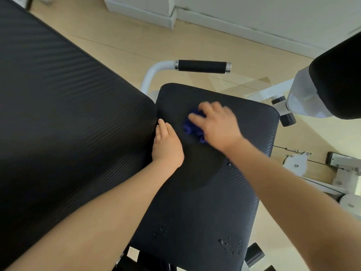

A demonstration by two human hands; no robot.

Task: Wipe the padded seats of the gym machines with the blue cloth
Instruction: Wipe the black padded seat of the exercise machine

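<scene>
right hand (216, 126) — bunches blue cloth (192, 129) on seat (195, 202) | left hand (166, 145) — flat, fingers straight

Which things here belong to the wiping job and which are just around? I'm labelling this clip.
Part of the job:
- blue cloth, bunched under the right hand
- padded seat, with water droplets near its front
- left hand, resting flat on the seat

Just around:
- back pad
- black handle
- white frame
- wooden floor

Pale wooden floor (121, 45), white baseboard (254, 22) along the far wall, soft daylight.
</scene>
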